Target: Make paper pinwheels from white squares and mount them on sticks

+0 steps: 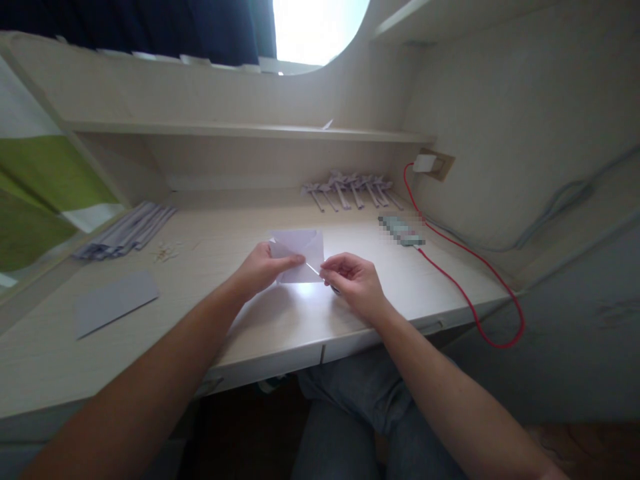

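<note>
A pale lilac sheet of paper [305, 250], partly folded, is held just above the light wooden desk [250, 320]. My left hand [260, 268] pinches its left side, thumb and fingers closed on a fold. My right hand [353, 280] pinches the paper's lower right edge with closed fingertips. A small dark thing shows under my right hand; I cannot make it out.
Several folded lilac paper pieces [350, 189] lie in a row at the back. A stack of paper strips [127, 230] sits at the left, with a flat grey sheet [115, 301] nearer me. A red cable [465, 267] runs from a wall plug [425, 163] to a blurred device [401, 231].
</note>
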A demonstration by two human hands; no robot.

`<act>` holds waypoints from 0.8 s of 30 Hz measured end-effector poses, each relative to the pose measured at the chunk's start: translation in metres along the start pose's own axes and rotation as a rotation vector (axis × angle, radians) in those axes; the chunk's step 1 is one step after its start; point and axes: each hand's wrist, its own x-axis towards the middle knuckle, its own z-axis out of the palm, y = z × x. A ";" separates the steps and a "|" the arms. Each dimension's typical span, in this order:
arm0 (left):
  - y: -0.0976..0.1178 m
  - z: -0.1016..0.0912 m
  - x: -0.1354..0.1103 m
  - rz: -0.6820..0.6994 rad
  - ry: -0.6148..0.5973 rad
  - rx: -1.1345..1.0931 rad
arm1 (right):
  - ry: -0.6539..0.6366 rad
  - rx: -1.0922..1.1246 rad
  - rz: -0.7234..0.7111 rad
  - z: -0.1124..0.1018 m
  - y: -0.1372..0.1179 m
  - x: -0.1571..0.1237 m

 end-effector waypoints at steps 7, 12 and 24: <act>0.001 0.001 0.000 0.012 0.010 0.000 | -0.012 0.018 -0.002 -0.001 0.000 0.001; 0.001 0.001 0.000 0.011 0.022 0.005 | -0.015 -0.003 -0.010 -0.001 -0.001 0.001; 0.001 0.002 -0.001 0.006 0.049 -0.046 | 0.058 -0.331 -0.011 -0.004 -0.004 0.001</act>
